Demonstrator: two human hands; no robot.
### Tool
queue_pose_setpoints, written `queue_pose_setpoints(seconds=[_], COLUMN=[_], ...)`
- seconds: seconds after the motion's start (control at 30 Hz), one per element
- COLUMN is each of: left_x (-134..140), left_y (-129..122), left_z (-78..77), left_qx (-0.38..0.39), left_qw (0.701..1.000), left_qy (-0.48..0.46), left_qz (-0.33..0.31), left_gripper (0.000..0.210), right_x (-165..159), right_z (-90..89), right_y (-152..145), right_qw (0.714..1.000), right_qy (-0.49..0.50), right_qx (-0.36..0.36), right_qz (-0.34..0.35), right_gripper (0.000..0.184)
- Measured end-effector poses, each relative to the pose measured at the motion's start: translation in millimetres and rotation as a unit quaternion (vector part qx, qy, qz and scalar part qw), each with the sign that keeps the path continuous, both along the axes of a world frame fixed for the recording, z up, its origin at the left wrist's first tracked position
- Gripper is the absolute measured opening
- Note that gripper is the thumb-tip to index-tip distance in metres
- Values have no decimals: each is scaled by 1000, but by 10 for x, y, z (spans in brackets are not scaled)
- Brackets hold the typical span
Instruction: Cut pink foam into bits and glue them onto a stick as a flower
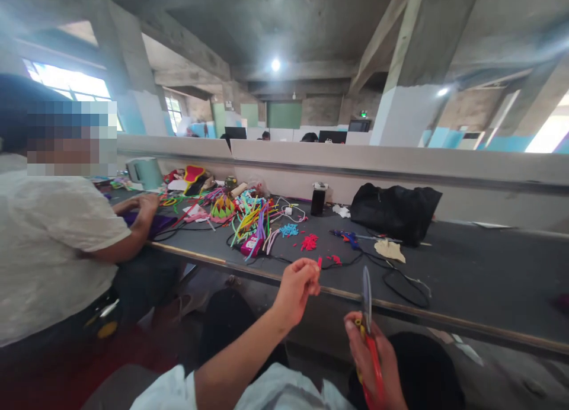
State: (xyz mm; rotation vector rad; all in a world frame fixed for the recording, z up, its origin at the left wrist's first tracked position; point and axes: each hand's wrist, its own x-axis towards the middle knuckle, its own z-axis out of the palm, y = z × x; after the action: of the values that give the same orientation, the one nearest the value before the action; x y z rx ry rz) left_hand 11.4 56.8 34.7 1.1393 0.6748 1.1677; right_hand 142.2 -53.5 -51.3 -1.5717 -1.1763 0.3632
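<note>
My left hand [299, 287] is raised at the table's front edge, its fingertips pinched on a small red fuzzy piece [319, 262]. To its right, my right hand [377, 359] is closed around a pair of scissors [367, 300] with red and yellow handles, blades pointing up. The blades stand apart from the red piece. Just beyond my left hand lie a pile of short red pieces [309, 242] and a few more loose red pieces [335, 259]. Behind them is a pile of short blue pieces [288, 230].
Long coloured pipe cleaners [253, 217] lie heaped left of the piles, beside a magenta box [251, 246]. A blue glue gun [350, 238], its cord, a cream scrap [390, 250] and a black bag [395, 211] lie to the right. A co-worker [57, 244] sits at left.
</note>
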Motion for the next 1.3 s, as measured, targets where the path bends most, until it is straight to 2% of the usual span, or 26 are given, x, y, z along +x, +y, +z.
queue_pose_setpoints(seconds=[0.07, 0.13, 0.23, 0.47, 0.77, 1.0, 1.3], left_x=[-45, -36, 21, 59, 12, 30, 58], left_y=[-188, -311, -406, -498, -554, -546, -560], left_z=[73, 107, 98, 5, 50, 28, 74], left_qx=[-51, -62, -78, -96, -82, -80, -82], left_qw=[994, 990, 988, 988, 988, 988, 989], left_qy=[-93, -128, -132, -122, -129, -134, -120], left_qz=[-32, -22, -4, 2, -3, -16, -13], left_gripper=[15, 12, 15, 17, 19, 16, 16], right_x=[-15, -45, -99, -124, -182, -147, -128], right_z=[149, 193, 141, 54, -21, -41, -116], right_y=[85, 133, 117, 10, -7, -11, -12], right_qw=[998, 994, 989, 979, 978, 976, 978], right_qy=[-44, -89, -134, -198, -205, -211, -199], right_qx=[25, 45, 43, -33, -32, -18, -28], right_qz=[21, 38, 36, 35, 15, 41, 55], right_gripper=[37, 35, 34, 30, 36, 29, 37])
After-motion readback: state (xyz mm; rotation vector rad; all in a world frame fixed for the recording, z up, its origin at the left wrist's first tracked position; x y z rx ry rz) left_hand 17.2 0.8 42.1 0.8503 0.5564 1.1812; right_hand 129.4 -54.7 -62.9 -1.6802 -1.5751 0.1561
